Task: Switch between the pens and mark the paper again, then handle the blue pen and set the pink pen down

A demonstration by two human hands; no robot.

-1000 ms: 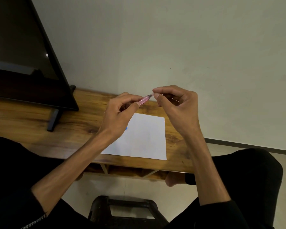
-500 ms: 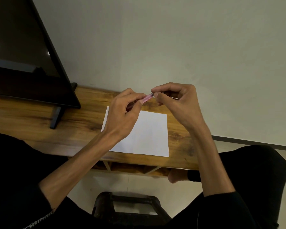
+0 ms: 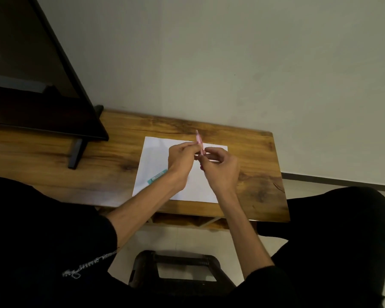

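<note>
A thin pink pen [image 3: 199,140] points up and away above a white sheet of paper [image 3: 158,156] on a wooden table [image 3: 111,161]. My left hand [image 3: 181,162] pinches the pen's lower part between thumb and fingers. My right hand [image 3: 220,168] is right beside it with curled fingers at the pen's lower end; what it pinches there is hidden. A small teal pen-like piece [image 3: 157,176] lies on the paper by my left wrist.
A dark flat screen [image 3: 31,85] on a black foot [image 3: 76,153] stands at the table's left. A pale wall rises behind the table. A black stool [image 3: 178,270] stands on the tiled floor between my knees in black trousers.
Both hands have come down closer to the paper, and the pink pen has turned from lying sideways between them to pointing up. The teal piece now shows on the paper.
</note>
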